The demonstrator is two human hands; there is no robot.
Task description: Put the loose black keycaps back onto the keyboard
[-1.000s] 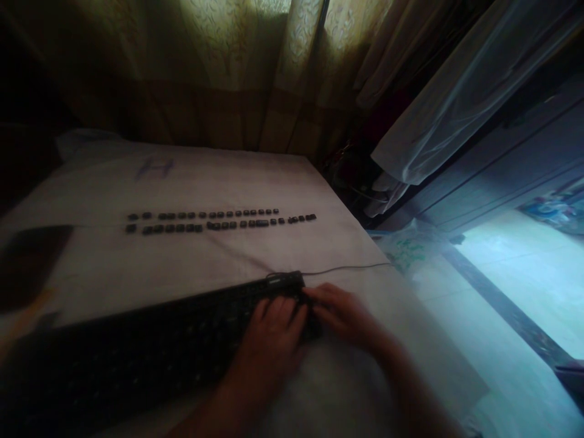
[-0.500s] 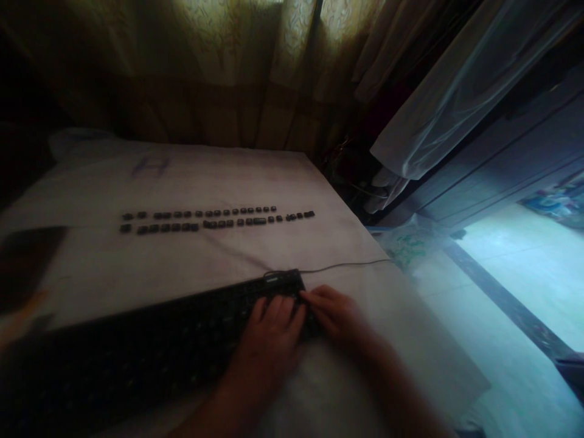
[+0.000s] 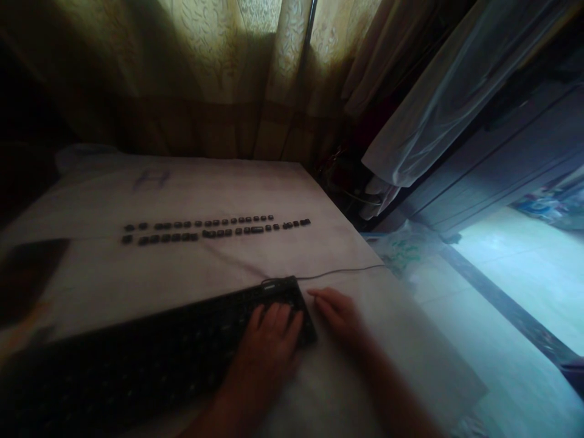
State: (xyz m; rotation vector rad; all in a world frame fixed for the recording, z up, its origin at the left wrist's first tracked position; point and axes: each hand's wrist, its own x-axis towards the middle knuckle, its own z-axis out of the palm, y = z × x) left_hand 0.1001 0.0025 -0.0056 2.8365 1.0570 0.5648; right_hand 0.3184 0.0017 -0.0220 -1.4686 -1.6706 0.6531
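Note:
A black keyboard [image 3: 150, 347] lies slantwise across the near part of the table. My left hand [image 3: 267, 340] rests on its right end, with the fingers spread over the keys and holding nothing that I can see. Just off the keyboard's right edge, my right hand [image 3: 337, 310] hovers with its fingers stretched towards that edge and a small gap at the tips. Nothing shows between them, though blur hides detail. Farther back, small black keycaps lie in two lines, a back row [image 3: 215, 222] and a front row [image 3: 228, 232].
A thin cable [image 3: 342, 271] runs from the keyboard over the right edge of the pale table [image 3: 219, 188]. A dark flat object [image 3: 31, 274] lies at the left. Curtains [image 3: 205, 67] hang behind, and a plastic bag [image 3: 406, 249] sits beside the table.
My right hand has come away from the keyboard's right edge, leaving a small gap. My left hand stays on the keys. The view has tilted up slightly.

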